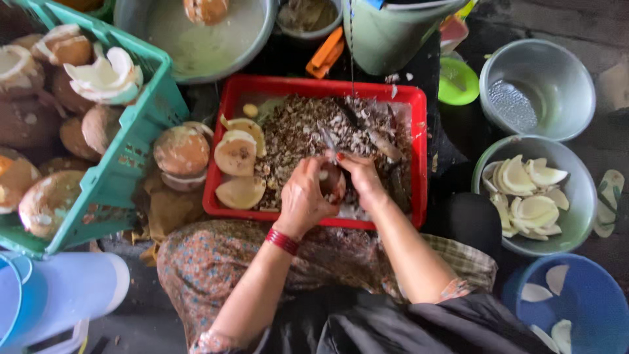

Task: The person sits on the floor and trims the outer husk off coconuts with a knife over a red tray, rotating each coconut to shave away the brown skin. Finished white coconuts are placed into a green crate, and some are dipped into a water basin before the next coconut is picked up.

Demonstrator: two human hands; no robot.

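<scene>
Over the red tray [226, 111] of brown parings, the left hand [303, 196] cups a coconut piece [331, 182], fingers curled around it. The right hand [362, 178] seems to pinch a small knife [327, 141]. The piece looks hard, light and slick; gripping its curved back suits it.

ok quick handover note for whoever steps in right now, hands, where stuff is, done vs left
Left hand cups a brown coconut piece over the red tray.
Right hand holds a knife against it.
Done: the tray is heaped with brown shavings; peeled white pieces fill the metal bowl on the right.
Left: unpeeled pieces at the tray's left end, more in the green crate.
</scene>
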